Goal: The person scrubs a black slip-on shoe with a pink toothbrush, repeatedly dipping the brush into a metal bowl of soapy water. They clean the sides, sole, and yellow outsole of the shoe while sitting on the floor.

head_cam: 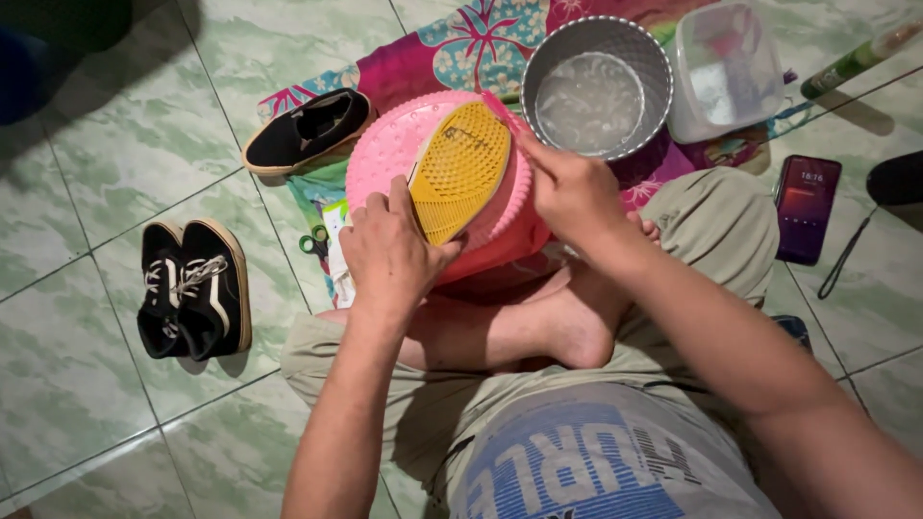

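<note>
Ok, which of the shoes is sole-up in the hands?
The yellow-soled shoe, held over the pink basin by both hands. The slip-on lies on the cloth, and the laced pair sits upright on the tiles.

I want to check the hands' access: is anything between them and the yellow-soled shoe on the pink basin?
Nothing visible is in the way. The left hand and right hand already grip the shoe from either side, with it resting sole up on the overturned pink basin.
</note>
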